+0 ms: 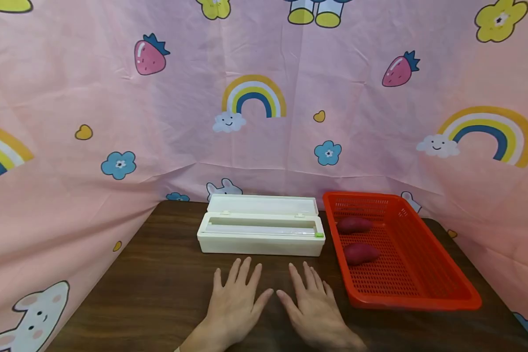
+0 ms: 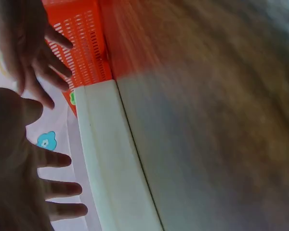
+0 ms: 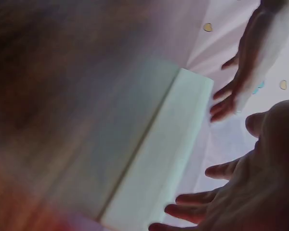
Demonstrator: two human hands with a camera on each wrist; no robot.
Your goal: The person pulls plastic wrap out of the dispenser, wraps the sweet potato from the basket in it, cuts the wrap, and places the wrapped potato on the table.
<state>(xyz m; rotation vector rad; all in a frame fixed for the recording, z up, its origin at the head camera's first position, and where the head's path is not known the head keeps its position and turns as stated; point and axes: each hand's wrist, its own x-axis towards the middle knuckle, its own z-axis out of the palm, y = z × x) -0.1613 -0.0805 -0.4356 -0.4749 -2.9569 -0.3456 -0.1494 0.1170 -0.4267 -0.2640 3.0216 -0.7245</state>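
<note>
Both hands hold nothing, palms down over the dark wooden table, fingers spread and pointing forward. The left hand (image 1: 235, 303) is left of centre, its thumb toward the other hand. Beside it is the right hand (image 1: 314, 310), thumb toward the left one. Just beyond the fingertips lies a long white box (image 1: 260, 244), its lid (image 1: 262, 205) raised at the back. Inside shows a pale roll (image 1: 259, 230) with clear film at its right end, and a small green slider (image 1: 319, 235) sits at the front right edge. In the left wrist view the box's front (image 2: 115, 159) appears past the fingers.
A red plastic basket (image 1: 415, 302) with slotted walls stands at the right. Two purple-skinned sweet potatoes, one farther back (image 1: 354, 225) and one nearer (image 1: 361, 253), lie along its left side. A pink patterned cloth (image 1: 264, 146) hangs behind and beside the wooden table (image 1: 149, 293).
</note>
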